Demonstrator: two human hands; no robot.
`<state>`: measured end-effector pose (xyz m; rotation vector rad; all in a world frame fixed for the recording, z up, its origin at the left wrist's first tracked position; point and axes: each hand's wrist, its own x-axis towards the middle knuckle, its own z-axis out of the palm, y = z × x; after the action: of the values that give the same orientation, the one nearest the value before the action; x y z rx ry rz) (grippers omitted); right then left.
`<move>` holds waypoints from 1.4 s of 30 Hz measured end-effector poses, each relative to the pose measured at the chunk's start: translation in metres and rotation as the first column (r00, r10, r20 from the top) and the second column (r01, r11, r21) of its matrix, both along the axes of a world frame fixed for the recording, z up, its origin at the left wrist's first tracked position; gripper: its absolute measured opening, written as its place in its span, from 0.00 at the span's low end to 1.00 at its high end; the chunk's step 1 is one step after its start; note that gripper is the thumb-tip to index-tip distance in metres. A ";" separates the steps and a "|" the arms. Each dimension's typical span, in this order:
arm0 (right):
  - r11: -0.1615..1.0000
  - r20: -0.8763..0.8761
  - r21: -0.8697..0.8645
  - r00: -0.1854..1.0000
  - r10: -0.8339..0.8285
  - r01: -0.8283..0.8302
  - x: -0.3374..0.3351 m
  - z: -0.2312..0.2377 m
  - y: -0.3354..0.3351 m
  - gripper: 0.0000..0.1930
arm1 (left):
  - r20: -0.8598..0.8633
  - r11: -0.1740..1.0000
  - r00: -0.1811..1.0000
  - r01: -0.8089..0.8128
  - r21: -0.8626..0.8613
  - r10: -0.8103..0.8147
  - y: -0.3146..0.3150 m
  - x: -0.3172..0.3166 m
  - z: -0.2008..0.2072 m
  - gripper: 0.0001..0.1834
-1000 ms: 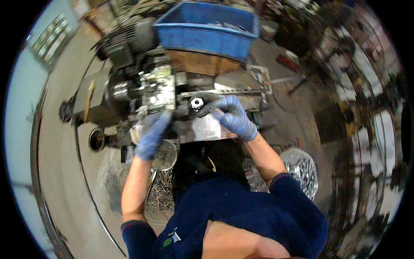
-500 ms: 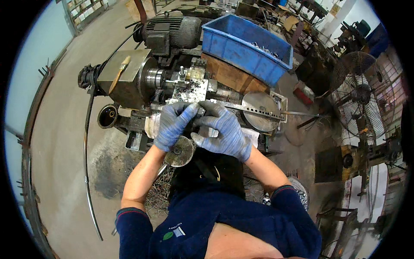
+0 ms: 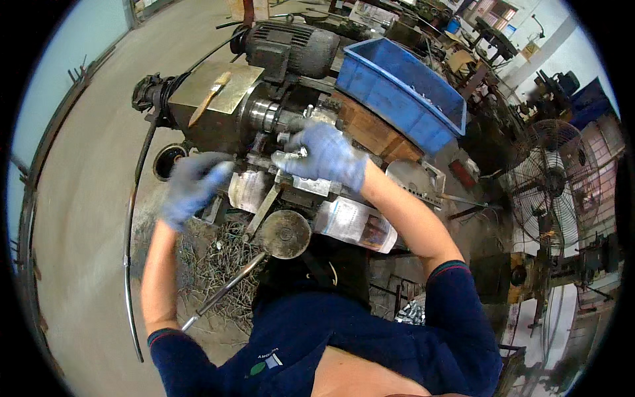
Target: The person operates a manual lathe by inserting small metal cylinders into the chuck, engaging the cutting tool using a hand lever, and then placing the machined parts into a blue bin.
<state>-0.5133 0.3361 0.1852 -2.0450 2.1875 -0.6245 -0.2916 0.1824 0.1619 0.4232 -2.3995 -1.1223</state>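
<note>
Blue-grey gloves: on both hands, which are well apart, spindle area between and beyond them.
Left hand [image 3: 196, 187]: motion-blurred, left of the machine's front, near the round cup [image 3: 159, 156]; fingers point right, toward the machine. Can't tell if it grips anything.
Right hand [image 3: 325, 153]: over the machine's middle, also blurred; fingers ahead, thumb toward the left, gap between them. Something shiny shows by the thumb; can't tell whether held or part of the machine behind.
Spindle [image 3: 264, 116]: bright metal cylinder out of the headstock, just beyond and left of the right hand, up and right of the left hand. Contact with the right fingers: can't tell.
Headstock lid [image 3: 243, 85]: brass-toned, beyond the left hand; wooden-handled brush [image 3: 210, 100] lies on it.
Motor [image 3: 289, 49]: finned, dark, behind the headstock.
Blue bin [image 3: 390, 96]: beyond the right hand, on a wooden box [image 3: 374, 126], small pieces inside.
Round disc [image 3: 284, 235]: nearer the body than both hands, silver tube [image 3: 228, 290] running down-left from it.
Printed sheet [image 3: 357, 225]: right of the disc, below the right forearm.
Wire-like scrap [image 3: 225, 274]: heaped on the floor below the left hand.
Fan [image 3: 552, 175]: caged, far right, well clear of both hands.
</note>
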 end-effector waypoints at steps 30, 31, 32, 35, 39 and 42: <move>0.981 0.242 0.012 0.951 -0.190 0.193 -0.087 -0.103 -0.126 0.27 | 0.297 0.545 0.561 -0.346 -0.764 0.773 -0.125 0.239 -0.124 0.11; 0.981 0.327 -0.002 0.927 -0.182 0.193 -0.100 -0.114 -0.125 0.27 | 0.316 0.542 0.574 -0.277 -0.793 0.756 -0.148 0.254 -0.125 0.09; 0.979 0.217 0.007 0.955 -0.202 0.205 -0.074 -0.090 -0.126 0.27 | 0.283 0.467 0.490 -0.308 -0.829 0.825 -0.170 0.276 -0.131 0.09; 0.958 0.060 0.089 0.959 -0.278 0.272 -0.036 -0.044 -0.117 0.28 | 0.230 0.353 0.411 -0.253 -0.901 0.882 -0.214 0.293 -0.138 0.07; 0.970 0.010 0.071 0.972 -0.234 0.233 -0.041 -0.038 -0.109 0.26 | 0.290 0.386 0.368 -0.222 -0.895 0.883 -0.223 0.281 -0.121 0.06; 0.986 0.004 -0.061 0.988 -0.155 0.155 -0.036 -0.026 -0.092 0.21 | 0.320 0.497 0.448 -0.366 -0.787 0.835 -0.230 0.262 -0.120 0.13</move>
<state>-0.5488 0.2437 0.1595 -1.9153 2.3732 -0.7144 -0.0292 -0.0480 0.0421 1.5846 -2.5298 0.3159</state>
